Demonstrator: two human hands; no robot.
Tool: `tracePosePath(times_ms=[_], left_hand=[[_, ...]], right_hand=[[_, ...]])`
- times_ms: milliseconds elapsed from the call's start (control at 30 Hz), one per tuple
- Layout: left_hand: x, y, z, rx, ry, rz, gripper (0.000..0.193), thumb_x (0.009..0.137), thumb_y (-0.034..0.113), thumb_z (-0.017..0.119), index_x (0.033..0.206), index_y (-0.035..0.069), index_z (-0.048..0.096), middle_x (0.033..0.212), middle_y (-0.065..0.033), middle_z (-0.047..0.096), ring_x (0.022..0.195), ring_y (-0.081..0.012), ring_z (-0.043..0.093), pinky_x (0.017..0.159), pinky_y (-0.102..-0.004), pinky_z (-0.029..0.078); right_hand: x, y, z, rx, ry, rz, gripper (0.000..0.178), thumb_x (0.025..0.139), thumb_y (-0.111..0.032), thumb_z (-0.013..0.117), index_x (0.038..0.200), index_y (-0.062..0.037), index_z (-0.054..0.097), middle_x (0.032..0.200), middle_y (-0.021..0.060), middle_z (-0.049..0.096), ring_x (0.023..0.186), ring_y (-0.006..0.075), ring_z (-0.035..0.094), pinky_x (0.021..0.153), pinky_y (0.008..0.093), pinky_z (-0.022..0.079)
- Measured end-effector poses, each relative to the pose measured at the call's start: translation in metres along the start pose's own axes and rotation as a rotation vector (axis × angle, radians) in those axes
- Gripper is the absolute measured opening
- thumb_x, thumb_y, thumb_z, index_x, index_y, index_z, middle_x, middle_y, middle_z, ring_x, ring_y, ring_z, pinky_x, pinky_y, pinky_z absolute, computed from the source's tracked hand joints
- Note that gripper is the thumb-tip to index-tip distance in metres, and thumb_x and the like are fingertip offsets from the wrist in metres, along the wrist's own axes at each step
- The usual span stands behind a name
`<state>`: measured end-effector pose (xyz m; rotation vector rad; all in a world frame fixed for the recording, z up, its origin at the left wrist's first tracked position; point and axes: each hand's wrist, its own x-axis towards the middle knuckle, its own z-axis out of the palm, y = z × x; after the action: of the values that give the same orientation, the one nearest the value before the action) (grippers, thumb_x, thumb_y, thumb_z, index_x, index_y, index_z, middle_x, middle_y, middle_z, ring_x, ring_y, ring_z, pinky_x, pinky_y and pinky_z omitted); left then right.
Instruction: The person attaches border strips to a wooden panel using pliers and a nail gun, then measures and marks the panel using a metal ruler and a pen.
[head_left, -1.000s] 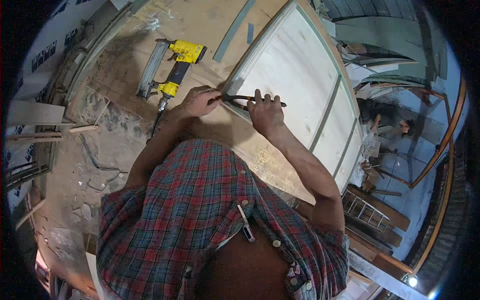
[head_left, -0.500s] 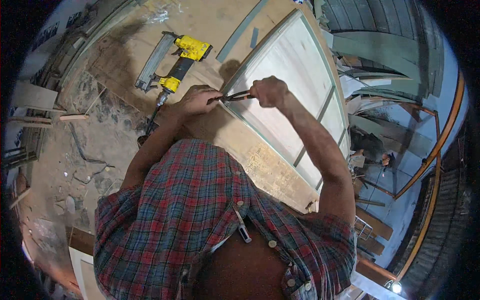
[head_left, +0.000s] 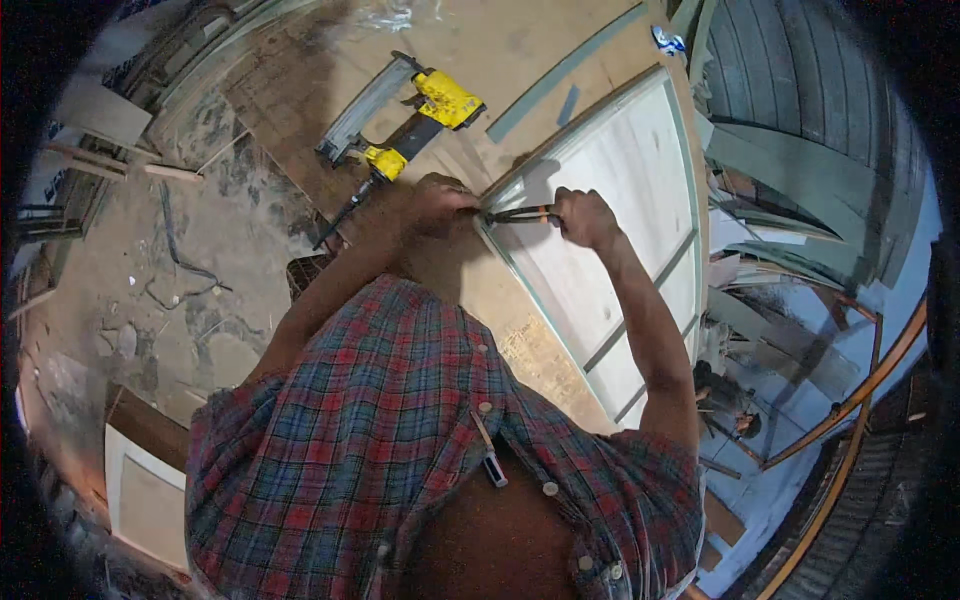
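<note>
My right hand (head_left: 585, 217) grips pliers (head_left: 545, 212) over the white panel (head_left: 612, 150), apart from my left hand (head_left: 444, 204), whose hold I cannot tell

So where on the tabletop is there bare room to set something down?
Bare tabletop shows between the yellow nail gun and long grey strip, and between the white panel and plaid shirt. It's crowded at the panel's left corner, with the left hand, pliers and right hand.

No readable text, blurred marking on yellow nail gun (head_left: 410, 135)
</note>
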<state>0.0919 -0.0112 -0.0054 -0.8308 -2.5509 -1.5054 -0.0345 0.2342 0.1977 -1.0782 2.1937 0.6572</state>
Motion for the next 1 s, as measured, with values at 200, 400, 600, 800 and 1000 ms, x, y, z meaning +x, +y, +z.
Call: tracePosePath(times_ms=[200, 400, 600, 800, 1000], left_hand=[[0.004, 0.014, -0.003, -0.017, 0.060, -0.041, 0.037, 0.081, 0.022, 0.073, 0.117, 0.015, 0.073, 0.110, -0.0114, 0.075, 0.106, -0.0322, 0.071, 0.091, -0.0434, 0.057], [0.006, 0.021, -0.009, -0.150, -0.042, -0.198, 0.025, 0.087, 0.023, 0.066, 0.108, 0.011, 0.070, 0.098, -0.0156, 0.071, 0.097, -0.0357, 0.070, 0.084, -0.0486, 0.055], [0.005, 0.004, 0.008, -0.302, -0.165, -0.241, 0.024, 0.086, 0.024, 0.070, 0.108, 0.013, 0.072, 0.097, -0.0147, 0.073, 0.092, -0.0368, 0.071, 0.081, -0.0477, 0.057], [-0.003, -0.006, 0.009, -0.081, 0.126, 0.081, 0.024, 0.084, 0.022, 0.075, 0.106, 0.013, 0.075, 0.109, -0.0116, 0.078, 0.099, -0.0315, 0.074, 0.086, -0.0445, 0.059], [-0.001, 0.007, -0.002, -0.079, 0.123, 0.019, 0.027, 0.082, 0.015, 0.076, 0.109, 0.012, 0.076, 0.106, -0.0108, 0.078, 0.105, -0.0305, 0.073, 0.092, -0.0453, 0.059]], right_hand=[[-0.050, -0.062, -0.019, -0.112, 0.043, 0.088, 0.016, 0.090, -0.013, 0.062, 0.100, -0.0057, 0.073, 0.104, 0.0110, 0.067, 0.090, 0.0323, 0.074, 0.076, 0.0486, 0.060], [-0.046, -0.095, -0.041, -0.035, -0.154, 0.205, 0.022, 0.102, -0.023, 0.058, 0.107, -0.0085, 0.074, 0.107, 0.0097, 0.067, 0.086, 0.0251, 0.074, 0.074, 0.0446, 0.058], [-0.041, -0.104, -0.065, -0.170, -0.130, 0.206, 0.016, 0.099, -0.014, 0.061, 0.106, -0.0069, 0.074, 0.114, 0.0075, 0.066, 0.109, 0.0232, 0.068, 0.087, 0.0442, 0.057], [-0.034, -0.108, -0.066, -0.301, -0.133, 0.148, 0.018, 0.095, -0.017, 0.066, 0.105, -0.0081, 0.078, 0.106, 0.0058, 0.064, 0.106, 0.0231, 0.066, 0.082, 0.0469, 0.052], [-0.035, -0.063, -0.041, -0.070, -0.180, 0.123, 0.030, 0.109, -0.028, 0.045, 0.118, -0.0084, 0.065, 0.097, 0.0145, 0.067, 0.085, 0.0305, 0.073, 0.068, 0.0468, 0.063]])
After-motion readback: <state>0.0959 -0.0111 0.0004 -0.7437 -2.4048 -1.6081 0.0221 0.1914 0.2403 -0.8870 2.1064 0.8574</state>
